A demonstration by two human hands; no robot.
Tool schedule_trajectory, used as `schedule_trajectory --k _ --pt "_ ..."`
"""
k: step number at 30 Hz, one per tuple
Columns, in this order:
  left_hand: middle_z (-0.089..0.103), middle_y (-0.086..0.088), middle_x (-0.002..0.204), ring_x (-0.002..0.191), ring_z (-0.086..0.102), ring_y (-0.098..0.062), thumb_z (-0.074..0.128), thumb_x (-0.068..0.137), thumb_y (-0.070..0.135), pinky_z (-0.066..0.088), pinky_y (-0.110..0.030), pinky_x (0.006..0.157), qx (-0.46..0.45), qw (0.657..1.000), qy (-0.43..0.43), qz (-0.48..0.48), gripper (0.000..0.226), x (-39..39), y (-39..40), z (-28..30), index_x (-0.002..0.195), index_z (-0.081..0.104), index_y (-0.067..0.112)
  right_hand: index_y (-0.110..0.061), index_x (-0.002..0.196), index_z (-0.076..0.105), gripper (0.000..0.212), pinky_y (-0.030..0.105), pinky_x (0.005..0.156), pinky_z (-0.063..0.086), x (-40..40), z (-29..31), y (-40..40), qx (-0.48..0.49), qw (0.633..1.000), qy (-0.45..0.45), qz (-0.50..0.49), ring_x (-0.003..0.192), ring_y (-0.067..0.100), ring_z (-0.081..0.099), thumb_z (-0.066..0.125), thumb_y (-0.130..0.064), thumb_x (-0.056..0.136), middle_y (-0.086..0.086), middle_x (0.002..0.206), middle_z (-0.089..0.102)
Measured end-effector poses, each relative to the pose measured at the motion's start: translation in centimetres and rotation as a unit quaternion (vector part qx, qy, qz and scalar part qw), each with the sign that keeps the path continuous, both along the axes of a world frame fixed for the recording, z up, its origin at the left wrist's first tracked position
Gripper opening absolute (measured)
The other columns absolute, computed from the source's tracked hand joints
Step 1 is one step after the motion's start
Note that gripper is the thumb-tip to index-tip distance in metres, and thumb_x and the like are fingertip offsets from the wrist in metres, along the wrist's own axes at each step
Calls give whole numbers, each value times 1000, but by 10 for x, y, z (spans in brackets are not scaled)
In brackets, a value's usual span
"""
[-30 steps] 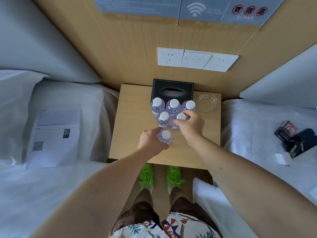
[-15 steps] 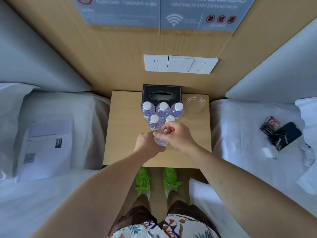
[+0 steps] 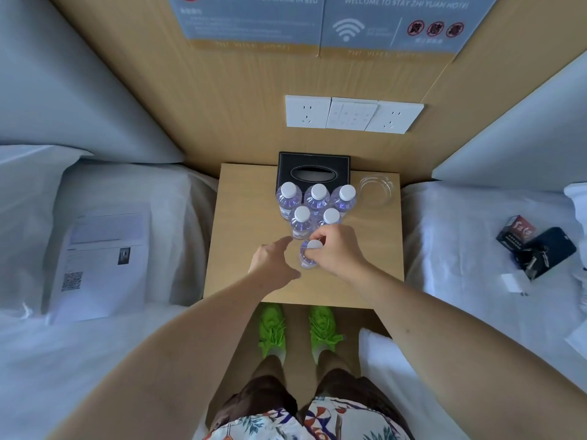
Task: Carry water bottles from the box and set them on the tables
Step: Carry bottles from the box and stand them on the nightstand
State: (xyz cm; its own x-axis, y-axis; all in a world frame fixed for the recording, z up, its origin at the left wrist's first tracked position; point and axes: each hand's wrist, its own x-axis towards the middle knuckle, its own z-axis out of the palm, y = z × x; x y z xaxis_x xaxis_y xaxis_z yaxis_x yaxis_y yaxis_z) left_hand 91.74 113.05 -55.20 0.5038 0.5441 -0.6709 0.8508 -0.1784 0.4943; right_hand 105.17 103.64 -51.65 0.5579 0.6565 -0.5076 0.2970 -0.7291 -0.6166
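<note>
Several clear water bottles with white caps stand in a triangle on the wooden bedside table (image 3: 241, 255). Three are in the back row (image 3: 317, 198), two in the middle row (image 3: 301, 222). The front bottle (image 3: 308, 260) stands alone at the tip, and my right hand (image 3: 336, 252) grips it around the neck and cap. My left hand (image 3: 274, 260) hovers just left of that bottle with fingers stretched out, holding nothing and apart from the bottle.
A black tissue box (image 3: 314, 169) sits behind the bottles and a clear glass ashtray (image 3: 376, 188) at the table's back right. Beds flank the table: papers (image 3: 101, 262) on the left, phone, keys and a small box (image 3: 536, 249) on the right.
My right hand moved from a middle-row bottle to the front bottle and took hold of it. My left hand let go of the front bottle and opened, drawing slightly left.
</note>
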Motion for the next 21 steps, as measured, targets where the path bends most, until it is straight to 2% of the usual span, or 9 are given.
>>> schedule_trajectory --k 3,8,13,16,21 --pt "60 1 143 119 62 -24 82 78 22 54 -34 95 18 1000 6 -2 83 -12 7 -3 152 46 32 -9 82 74 14 28 62 50 -2 -4 3 1 1000 -10 -17 80 24 67 79 -12 69 4 80 73" --pt "61 3 141 117 62 -22 75 80 19 49 -24 88 34 999 11 10 75 -21 12 -6 149 49 32 -7 86 75 17 25 61 42 -2 -6 12 13 999 -34 -13 82 24 66 80 -11 71 6 85 73" --pt "62 3 132 107 63 -22 74 81 21 48 -26 81 31 999 17 5 72 -25 9 -9 148 49 33 -5 90 77 17 27 66 36 -7 -7 10 25 997 -76 -8 80 27 58 78 -13 74 8 82 68" --pt "61 3 132 106 63 -21 73 81 22 45 -25 79 28 999 19 -2 72 -25 8 -9 148 49 33 -4 88 76 16 29 65 35 -6 -7 10 23 995 -94 -10 81 29 57 78 -13 75 12 82 67" --pt "60 3 134 107 63 -21 74 81 22 44 -25 77 28 999 19 -8 72 -27 8 -9 148 49 33 -8 90 76 16 27 64 33 -6 -8 9 23 995 -94 -30 81 26 57 79 -15 75 7 82 69"
